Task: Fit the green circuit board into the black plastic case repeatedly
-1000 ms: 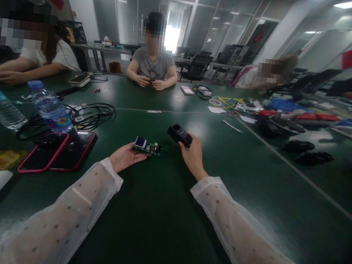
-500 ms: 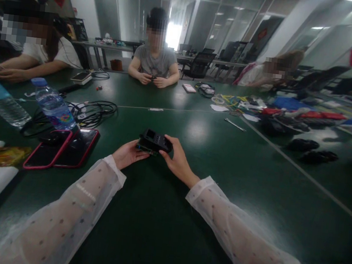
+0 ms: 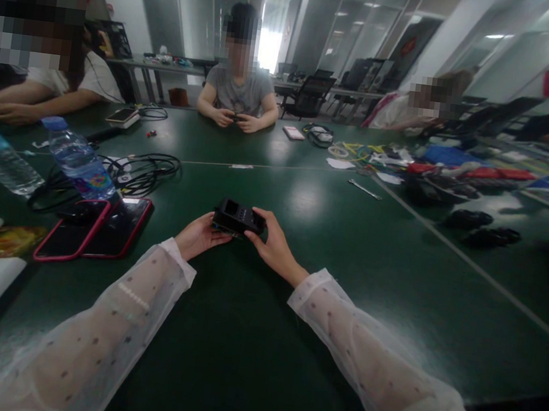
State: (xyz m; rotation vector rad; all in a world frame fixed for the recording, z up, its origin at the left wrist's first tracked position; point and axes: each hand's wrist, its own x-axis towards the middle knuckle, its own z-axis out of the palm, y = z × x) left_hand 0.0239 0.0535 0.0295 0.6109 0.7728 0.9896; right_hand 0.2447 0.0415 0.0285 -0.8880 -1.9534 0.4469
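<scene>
Sleeves of sheer, dotted white cloth run forward over the dark green table to two bare hands, which meet near the middle of the view. Left hand is turned partly palm up, fingers reaching under a green circuit board, of which only a thin edge shows; it is part-closed around the left end, and how firmly it grips I cannot tell. Right hand pinches the right end of a black casing, thumb on the near side and fingers over the top and far side.

The casing lies over the board, between the hands and beyond the cuffs. Its long axis runs mostly left to right, the right end a little nearer the wearer. The face with the openings is up; the square window sits toward the left hand, the small holes toward the right.

To the left lie two red-rimmed phones, with a blue-capped bottle and coiled black cable just beyond. Farther out, a wrench lies at right, and a person in grey sits across the table.
</scene>
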